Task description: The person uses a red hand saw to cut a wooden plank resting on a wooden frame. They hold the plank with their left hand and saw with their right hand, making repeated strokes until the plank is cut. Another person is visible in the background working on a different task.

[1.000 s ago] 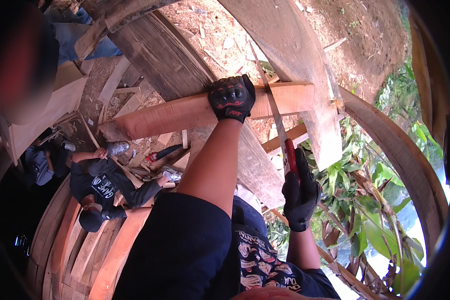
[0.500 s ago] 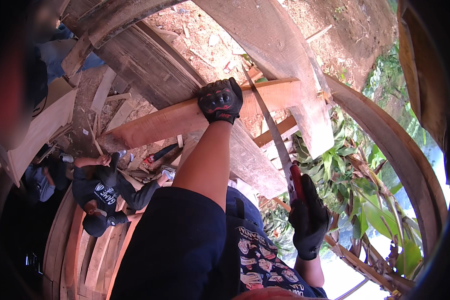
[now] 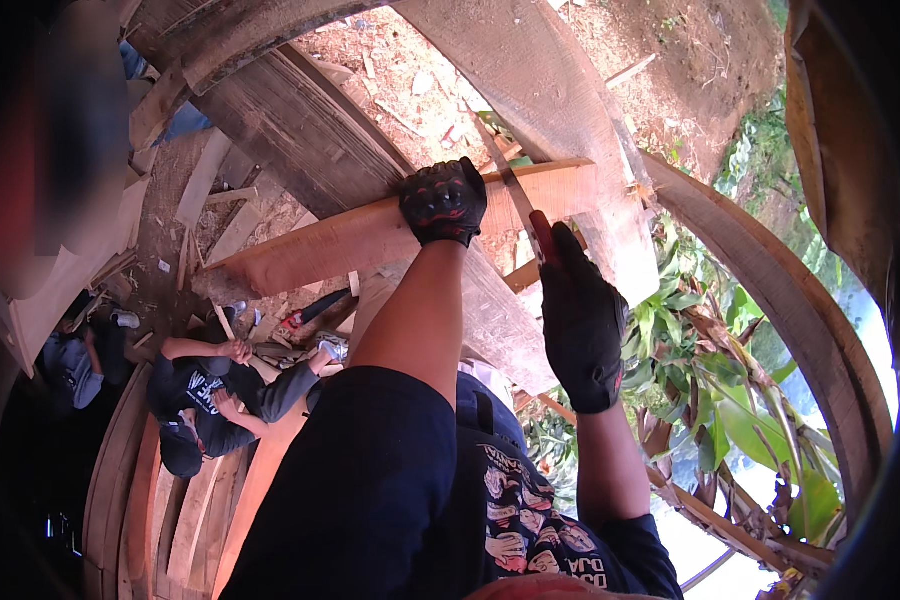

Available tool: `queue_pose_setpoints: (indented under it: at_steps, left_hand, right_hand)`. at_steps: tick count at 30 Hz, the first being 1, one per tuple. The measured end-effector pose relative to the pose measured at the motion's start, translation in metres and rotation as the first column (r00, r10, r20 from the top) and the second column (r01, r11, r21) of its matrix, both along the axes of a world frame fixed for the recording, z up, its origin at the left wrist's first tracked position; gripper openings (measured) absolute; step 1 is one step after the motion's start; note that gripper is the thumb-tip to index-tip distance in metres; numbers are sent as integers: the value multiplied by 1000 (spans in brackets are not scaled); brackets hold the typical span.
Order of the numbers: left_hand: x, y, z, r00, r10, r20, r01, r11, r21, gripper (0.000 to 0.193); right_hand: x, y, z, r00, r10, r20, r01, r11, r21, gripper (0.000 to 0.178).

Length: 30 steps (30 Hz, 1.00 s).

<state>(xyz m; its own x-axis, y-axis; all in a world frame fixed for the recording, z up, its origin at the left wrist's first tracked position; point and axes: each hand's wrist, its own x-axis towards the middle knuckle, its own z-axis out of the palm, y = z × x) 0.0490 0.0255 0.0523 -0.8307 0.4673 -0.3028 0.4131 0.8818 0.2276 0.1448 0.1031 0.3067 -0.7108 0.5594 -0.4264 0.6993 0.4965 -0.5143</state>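
My left hand (image 3: 443, 202), in a black glove with red marks, is closed over the top edge of a reddish wooden board (image 3: 315, 245) and presses on it. The board lies slantwise across wider planks. In my right hand (image 3: 583, 330), also black-gloved, is the red handle of a handsaw (image 3: 511, 185). Its long blade crosses the board's upper edge just right of my left hand, and its tip points away from me. The handle stands close to the board's near side. How deep the blade sits in the wood, I cannot tell.
A weathered plank (image 3: 300, 130) and a broad pale plank (image 3: 540, 80) support the board. Wood scraps litter the ground. A seated person (image 3: 210, 395) is at lower left, near a dark tool with a red end (image 3: 320, 308). Curved timber (image 3: 770, 270) and plants (image 3: 750, 420) stand at right.
My right hand has pushed the saw forward and up to the left, bringing the handle close to the board. My left hand stays on the board. The seated person's arms have shifted.
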Motion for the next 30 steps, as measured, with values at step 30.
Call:
queue_pose_setpoints:
  at_steps: [30]
  left_hand:
    - [4,4,-1,970,-216,109,235,950,-204,56]
  right_hand:
    - [61,-33,-92,881,-354,-313,324,935,-146,57]
